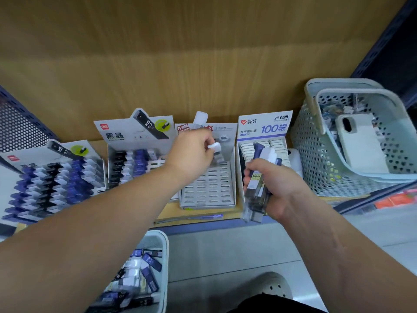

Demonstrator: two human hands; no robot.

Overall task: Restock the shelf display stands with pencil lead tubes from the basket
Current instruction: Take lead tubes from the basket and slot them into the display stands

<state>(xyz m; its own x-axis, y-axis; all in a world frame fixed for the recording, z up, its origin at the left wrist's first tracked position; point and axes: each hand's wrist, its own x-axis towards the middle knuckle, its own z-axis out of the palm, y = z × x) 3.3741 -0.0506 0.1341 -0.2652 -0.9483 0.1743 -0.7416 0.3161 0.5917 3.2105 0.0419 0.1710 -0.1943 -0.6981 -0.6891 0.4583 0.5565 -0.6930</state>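
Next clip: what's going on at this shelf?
A person is restocking pencil lead at a shelf. Their left hand pinches a white-capped tube over the mostly empty grey stand, seemingly about to slot it in. Their right hand grips a bundle of tubes as a supply. More tubes lie in the basket on the floor below.
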